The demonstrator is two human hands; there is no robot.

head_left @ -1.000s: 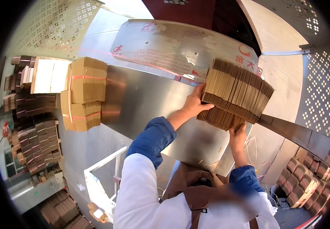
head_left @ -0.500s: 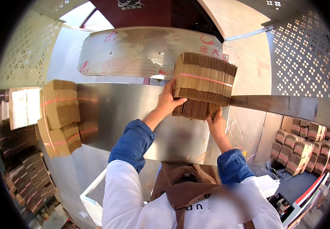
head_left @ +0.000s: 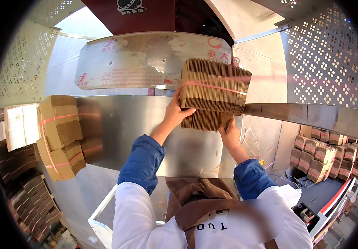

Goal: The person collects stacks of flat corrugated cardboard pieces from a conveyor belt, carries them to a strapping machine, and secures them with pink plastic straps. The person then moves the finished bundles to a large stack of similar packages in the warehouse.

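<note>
A bundle of folded brown cardboard [head_left: 214, 93], banded by a pink strap, stands at the right part of a metal work table [head_left: 125, 120]. My left hand [head_left: 173, 113] grips its left side, thumb across the lower front and fingers along the side face. Around the bundle's lower right corner closes my right hand [head_left: 231, 137], thumb and fingers pinching the cardboard's near edge. The bundle's underside and the far side are hidden. A faint, blurred pink streak runs from the bundle toward the right.
Strapped cardboard bundles [head_left: 60, 133] sit at the table's left end. More strapped bundles [head_left: 322, 155] are piled at the right. A printed metal plate [head_left: 137, 62] lies beyond the table, before a dark red machine part [head_left: 137, 20]. Perforated panels [head_left: 328, 62] flank both sides.
The whole view has shifted slightly, with the bundle and hands now a little further left in it. Both hands keep their hold. A blurred pink streak now shows right of the bundle.
</note>
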